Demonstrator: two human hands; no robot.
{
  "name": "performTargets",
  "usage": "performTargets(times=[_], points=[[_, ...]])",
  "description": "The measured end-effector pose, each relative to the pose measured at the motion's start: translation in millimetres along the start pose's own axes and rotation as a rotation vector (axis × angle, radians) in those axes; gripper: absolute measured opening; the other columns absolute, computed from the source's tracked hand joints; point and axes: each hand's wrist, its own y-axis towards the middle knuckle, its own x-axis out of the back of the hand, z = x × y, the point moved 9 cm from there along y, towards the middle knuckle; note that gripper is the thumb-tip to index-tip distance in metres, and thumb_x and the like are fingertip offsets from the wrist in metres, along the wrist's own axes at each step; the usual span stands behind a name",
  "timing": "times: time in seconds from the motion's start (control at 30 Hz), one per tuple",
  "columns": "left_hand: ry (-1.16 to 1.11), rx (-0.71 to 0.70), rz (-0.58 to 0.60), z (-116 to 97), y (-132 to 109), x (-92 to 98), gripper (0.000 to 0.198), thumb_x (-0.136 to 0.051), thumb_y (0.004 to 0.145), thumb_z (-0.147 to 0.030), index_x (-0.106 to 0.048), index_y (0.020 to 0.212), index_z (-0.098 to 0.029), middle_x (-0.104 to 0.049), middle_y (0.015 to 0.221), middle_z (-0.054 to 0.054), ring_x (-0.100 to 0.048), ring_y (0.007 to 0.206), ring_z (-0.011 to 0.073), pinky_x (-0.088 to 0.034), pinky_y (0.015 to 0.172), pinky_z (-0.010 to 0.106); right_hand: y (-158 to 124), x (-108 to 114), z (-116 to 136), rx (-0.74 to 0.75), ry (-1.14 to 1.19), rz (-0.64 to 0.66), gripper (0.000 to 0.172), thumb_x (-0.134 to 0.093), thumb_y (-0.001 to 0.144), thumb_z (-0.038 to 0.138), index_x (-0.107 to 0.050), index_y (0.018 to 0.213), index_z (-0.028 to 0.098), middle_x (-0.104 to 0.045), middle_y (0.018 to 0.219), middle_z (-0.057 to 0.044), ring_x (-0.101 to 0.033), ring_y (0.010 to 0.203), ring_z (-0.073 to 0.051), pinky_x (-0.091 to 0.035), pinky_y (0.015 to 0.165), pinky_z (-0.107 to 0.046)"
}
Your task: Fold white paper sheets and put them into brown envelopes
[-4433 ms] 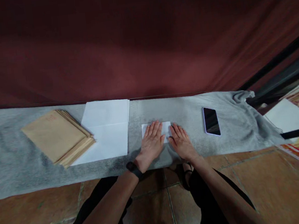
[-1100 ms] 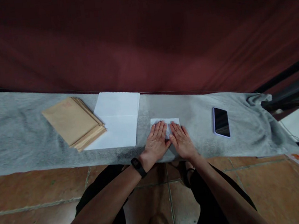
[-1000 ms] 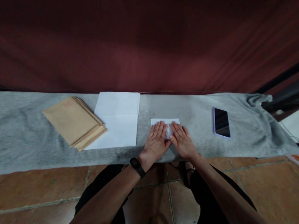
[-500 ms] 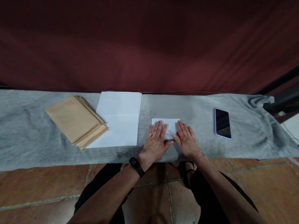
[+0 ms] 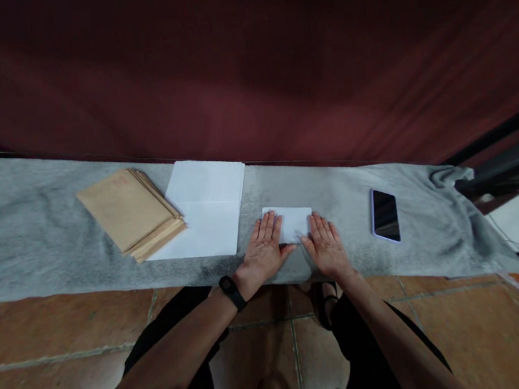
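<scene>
A small folded white paper (image 5: 295,221) lies flat on the grey cloth in front of me. My left hand (image 5: 265,247) rests palm down over its left end, fingers stretched out and close together. At the paper's right end lies my right hand (image 5: 326,246), also flat, with its thumb pointing toward the near edge of the paper. Both hands cover parts of the paper's sides, while its middle shows between them. A dark band (image 5: 232,292) circles my left wrist.
Left of my hands are larger white sheets (image 5: 210,219), partly under a stack of brown envelopes (image 5: 126,211). A phone (image 5: 384,216) lies to the right. The grey cloth (image 5: 32,235) covers a narrow table against a dark red hanging (image 5: 228,97).
My left hand has shifted slightly left and toward me along the paper, so more of the paper's middle shows. My right hand stays nearly in place.
</scene>
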Motion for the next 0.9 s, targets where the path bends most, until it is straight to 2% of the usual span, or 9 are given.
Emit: performTargets(times=[0.27, 0.5, 0.57, 0.67, 0.77, 0.9], points=[[0.020, 0.067, -0.006, 16, 1, -0.6, 0.086, -0.040, 0.097, -0.062, -0.024, 0.157, -0.002, -0.027, 0.164, 0.023, -0.022, 0.154, 0.0323, -0.020, 0.126, 0.050, -1, 0, -3, -0.013, 0.024, -0.003, 0.067, -0.030, 0.106, 0.048, -0.024, 0.160, 0.008, -0.033, 0.163, -0.020, -0.030, 0.151, -0.032, -0.025, 0.122, -0.052], [0.026, 0.125, -0.059, 18, 0, 4.9, 0.089, -0.037, 0.097, -0.063, -0.025, 0.155, 0.003, -0.028, 0.162, 0.027, -0.021, 0.154, 0.0352, -0.017, 0.126, 0.055, -1, 4, -5, -0.025, 0.055, -0.012, 0.065, -0.031, 0.106, 0.046, -0.026, 0.159, 0.010, -0.033, 0.163, -0.019, -0.029, 0.152, -0.031, -0.026, 0.122, -0.054], [0.009, 0.086, -0.076, 9, 2, 9.3, 0.084, -0.036, 0.099, -0.060, -0.026, 0.155, 0.002, -0.029, 0.162, 0.025, -0.020, 0.154, 0.0336, -0.017, 0.127, 0.054, 0, 8, -5, -0.036, 0.075, -0.019, 0.063, -0.029, 0.107, 0.045, -0.027, 0.159, 0.009, -0.033, 0.162, -0.020, -0.029, 0.152, -0.031, -0.027, 0.122, -0.055], [-0.050, -0.079, -0.047, -13, 8, 12.3, 0.066, -0.030, 0.104, -0.047, -0.030, 0.156, -0.006, -0.031, 0.164, 0.017, -0.020, 0.155, 0.0266, -0.017, 0.128, 0.048, 1, 15, 1, -0.015, 0.125, -0.018, 0.060, -0.027, 0.108, 0.042, -0.030, 0.158, 0.009, -0.035, 0.162, -0.019, -0.030, 0.152, -0.030, -0.028, 0.122, -0.054], [-0.113, -0.194, 0.023, -28, 16, 11.4, 0.056, -0.023, 0.106, -0.034, -0.031, 0.156, -0.011, -0.032, 0.165, 0.011, -0.021, 0.155, 0.0199, -0.016, 0.128, 0.043, -6, 16, 19, 0.088, 0.174, 0.014, 0.056, -0.030, 0.107, 0.039, -0.036, 0.156, 0.012, -0.038, 0.161, -0.016, -0.033, 0.151, -0.028, -0.030, 0.122, -0.053], [-0.169, -0.274, 0.153, -37, 26, 4.4, 0.054, -0.019, 0.107, -0.033, -0.036, 0.155, -0.015, -0.033, 0.165, 0.006, -0.023, 0.154, 0.0162, -0.015, 0.128, 0.038, -23, 11, 44, 0.190, 0.164, 0.057, 0.052, -0.038, 0.106, 0.038, -0.049, 0.146, 0.007, -0.052, 0.150, -0.020, -0.043, 0.145, -0.029, -0.035, 0.121, -0.051]])
